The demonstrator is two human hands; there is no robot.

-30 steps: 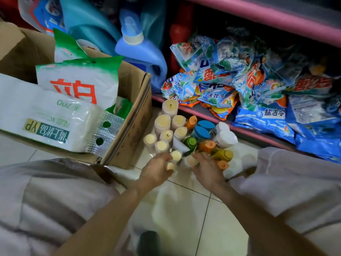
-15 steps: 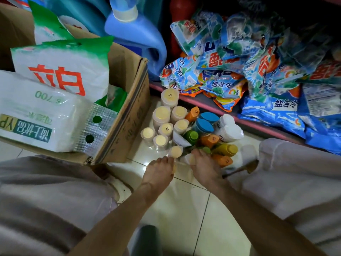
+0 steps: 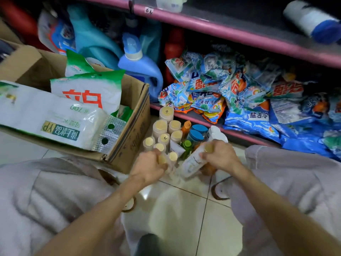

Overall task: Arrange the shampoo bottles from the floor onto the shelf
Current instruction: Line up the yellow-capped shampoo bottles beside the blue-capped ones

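A cluster of shampoo bottles (image 3: 167,129) with cream, orange, green and blue caps stands on the tiled floor before the pink shelf (image 3: 212,24). My left hand (image 3: 147,166) grips a small cream-capped bottle (image 3: 163,159) at the near edge of the cluster. My right hand (image 3: 219,157) holds a white bottle (image 3: 192,162) by its top end, tilted with its base toward me and lifted out of the group. Another cream cap (image 3: 173,156) shows between the two hands.
An open cardboard box (image 3: 132,133) with white and green bags sits at the left. Blue detergent jugs (image 3: 140,71) and a heap of detergent packets (image 3: 230,97) fill the bottom shelf. My knees flank the tiled floor (image 3: 184,209). A white-and-blue bottle (image 3: 311,21) lies on the upper shelf.
Both hands closed on bottles at the near edge of the cluster. The right hand lifted and tilted a white bottle. The camera tipped upward, showing the upper shelf.
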